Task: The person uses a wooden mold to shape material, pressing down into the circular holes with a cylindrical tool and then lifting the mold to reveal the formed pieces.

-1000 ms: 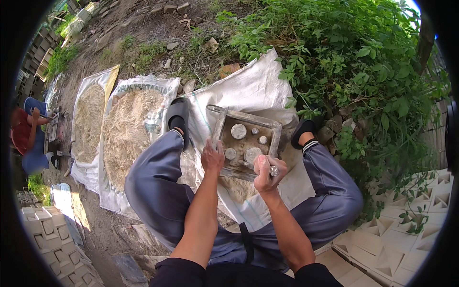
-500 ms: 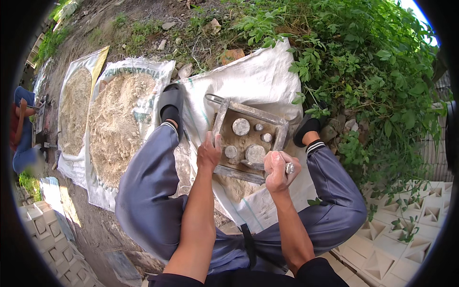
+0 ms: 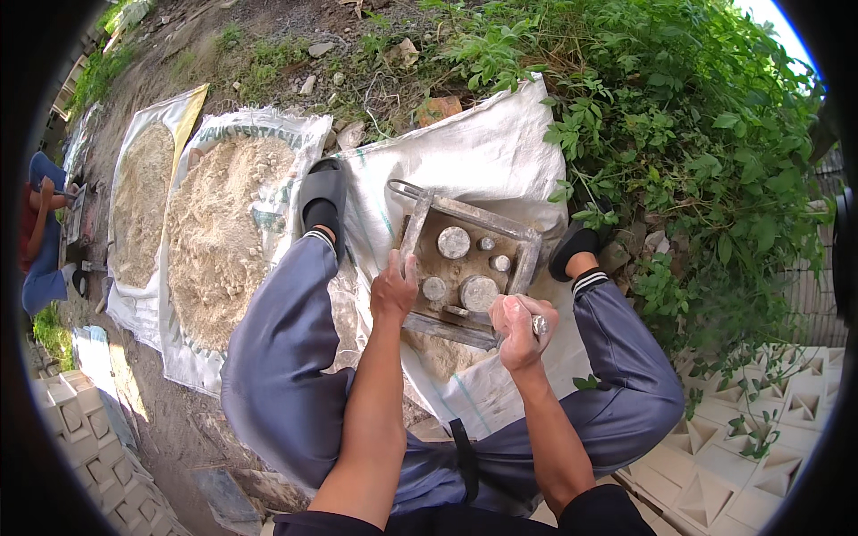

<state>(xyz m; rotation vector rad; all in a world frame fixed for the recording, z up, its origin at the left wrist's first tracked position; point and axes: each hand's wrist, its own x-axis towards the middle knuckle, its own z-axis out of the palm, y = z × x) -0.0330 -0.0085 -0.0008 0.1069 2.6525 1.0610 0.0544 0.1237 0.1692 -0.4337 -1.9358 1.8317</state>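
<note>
A: ok so what are the hands actually doing here?

B: Left hand [image 3: 393,290] is holding the left bar of a square grey frame [image 3: 483,212], which is sitting a bit right of centre. Thumb and fingers are straddling the bar. Right hand [image 3: 523,329] is clenching into a fist around some tool [image 3: 539,325] by the frame's lower right corner. Only a knobbly silver end is poking out, so I can't tell what kind of tool.

A: and inside the frame?

B: Five round pale pieces are sitting in brownish powder: a large disc [image 3: 454,242] up top, another large disc [image 3: 479,293] near the fist, a medium disc [image 3: 434,288] lower left, plus two small knobs [image 3: 500,263] toward the right.

A: any writing?

B: Yeah, dark green capitals [image 3: 241,134] are curving along the top of a powder-covered sack [image 3: 308,129] left of centre. More green print is peeking out on its right side, partly covered. The sack further left [image 3: 134,308] is holding powder too and showing a yellow edge. A white sheet [image 3: 496,143] is lying under the frame.

A: anyone else about?

B: Someone in red and blue [image 3: 40,241] is sitting at the far left. Leafy plants [image 3: 679,161] are filling the upper right, and pale patterned blocks [image 3: 706,473] are sitting lower right.
</note>
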